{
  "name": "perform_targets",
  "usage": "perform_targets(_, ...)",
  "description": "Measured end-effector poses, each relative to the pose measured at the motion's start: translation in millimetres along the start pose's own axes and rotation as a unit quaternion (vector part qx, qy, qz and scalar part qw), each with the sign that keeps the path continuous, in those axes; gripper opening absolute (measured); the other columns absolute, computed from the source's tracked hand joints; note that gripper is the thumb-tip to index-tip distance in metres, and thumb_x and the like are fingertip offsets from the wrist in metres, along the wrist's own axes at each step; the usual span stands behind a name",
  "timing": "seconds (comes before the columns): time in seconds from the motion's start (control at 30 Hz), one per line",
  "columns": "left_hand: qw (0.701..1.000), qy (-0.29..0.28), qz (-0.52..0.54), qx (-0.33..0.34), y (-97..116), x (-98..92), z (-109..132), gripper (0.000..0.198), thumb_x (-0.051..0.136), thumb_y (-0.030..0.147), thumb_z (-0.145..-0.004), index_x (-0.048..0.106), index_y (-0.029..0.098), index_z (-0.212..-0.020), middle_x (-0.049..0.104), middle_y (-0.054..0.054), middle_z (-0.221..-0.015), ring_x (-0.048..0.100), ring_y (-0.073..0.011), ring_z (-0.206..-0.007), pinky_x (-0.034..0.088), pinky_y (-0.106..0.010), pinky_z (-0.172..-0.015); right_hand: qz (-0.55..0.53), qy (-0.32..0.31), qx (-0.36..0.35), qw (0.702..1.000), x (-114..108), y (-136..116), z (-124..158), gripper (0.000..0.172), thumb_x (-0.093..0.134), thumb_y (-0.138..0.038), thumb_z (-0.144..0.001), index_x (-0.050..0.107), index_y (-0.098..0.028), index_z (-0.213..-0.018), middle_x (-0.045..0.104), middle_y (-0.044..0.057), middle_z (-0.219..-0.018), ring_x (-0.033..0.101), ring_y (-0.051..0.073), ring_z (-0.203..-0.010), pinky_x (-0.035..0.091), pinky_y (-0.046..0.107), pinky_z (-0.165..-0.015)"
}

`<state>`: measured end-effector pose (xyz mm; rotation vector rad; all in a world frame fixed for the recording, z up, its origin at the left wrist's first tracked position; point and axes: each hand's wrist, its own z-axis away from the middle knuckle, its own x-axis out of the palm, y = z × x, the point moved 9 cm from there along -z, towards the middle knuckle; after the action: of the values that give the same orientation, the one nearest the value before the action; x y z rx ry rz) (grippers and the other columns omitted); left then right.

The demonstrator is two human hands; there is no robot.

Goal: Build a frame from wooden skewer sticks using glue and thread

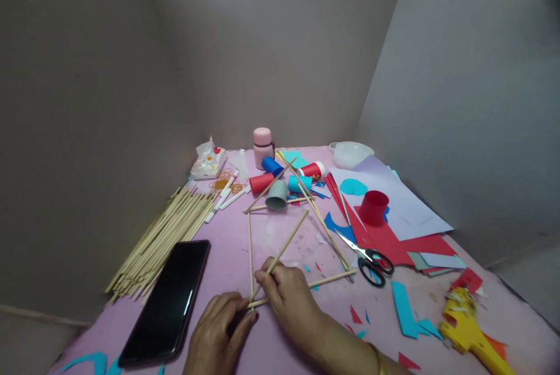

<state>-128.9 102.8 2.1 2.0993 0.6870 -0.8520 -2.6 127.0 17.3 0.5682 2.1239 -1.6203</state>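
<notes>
**Stick frame partly laid out, near corner in hand**

At far left a pile of loose sticks (160,235) lay fanned on the pink table (245,246), none of them in use. A black phone (168,302) lay face up just beside the pile.

The left hand (219,334) sat at the near edge, thumb and fingers pinched together on the near-left corner of the stick frame (250,246), where 3 stick ends met. I could not tell if anything bound that corner. The right hand (289,299) touched the left at that corner, fingertips (263,274) closed around the slanted stick (289,241), which ran up and right from it.

Judging from the layout, the frame was about half done. An upright stick, the slanted stick and a bottom stick (328,279) met at the pinched corner. A long diagonal stick (315,211) ran down to the bottom stick's right end. The far sticks crossed loosely among the paper cups (277,195), with no join visible there.

Behind the cups were a tissue pack (209,164), rubber bands (225,182) and a pink bottle (262,144). Further right, scissors (371,263) lay open beside the frame's right end. A red cup (373,207) stood on coloured paper sheets (406,211). Blue scraps (405,311) and a yellow cutout (468,328) lay at the right edge.
</notes>
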Motion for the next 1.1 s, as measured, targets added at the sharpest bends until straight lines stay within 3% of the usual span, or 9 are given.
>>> perform_targets(0.27, 1.000, 0.011, -0.004, 0.019, 4.2, -3.3, -1.9, 0.021, 0.054, 0.042, -0.086, 0.064, 0.024, -0.082, 0.067, -0.004, -0.080, 0.067, -0.0186, -0.075, 0.057, -0.029, -0.066, 0.007, 0.003, -0.005, 1.000, 0.7, 0.8, 0.0, 0.027, 0.044, -0.026, -0.093, 0.061, -0.015, -0.076, 0.062, 0.003, -0.062, 0.056, 0.015, -0.053, 0.033, 0.023, -0.052)
perform_targets(0.53, 1.000, -0.007, -0.002, -0.003, 0.6, 0.5, 2.3, 0.014, 0.058, 0.036, -0.084, 0.063, 0.023, -0.084, 0.067, -0.005, -0.083, 0.066, -0.0196, -0.078, 0.056, -0.032, -0.069, -0.014, -0.002, -0.001, 1.000, 1.0, 1.0, 0.5, 0.030, 0.039, -0.029, -0.093, 0.060, -0.015, -0.076, 0.061, 0.005, -0.065, 0.057, 0.017, -0.058, 0.036, 0.024, -0.055)
perform_targets(1.1, 0.999, -0.024, 0.012, -0.022, 3.6, 1.0, 1.9, 0.007, 0.060, 0.028, -0.084, 0.062, 0.022, -0.084, 0.066, -0.005, -0.084, 0.064, -0.0199, -0.079, 0.055, -0.033, -0.070, -0.038, -0.008, 0.015, 0.999, 2.2, 3.9, 2.0, 0.028, 0.037, -0.031, -0.091, 0.051, -0.020, -0.070, 0.052, 0.000, -0.060, 0.046, 0.015, -0.053, 0.032, 0.024, -0.054)
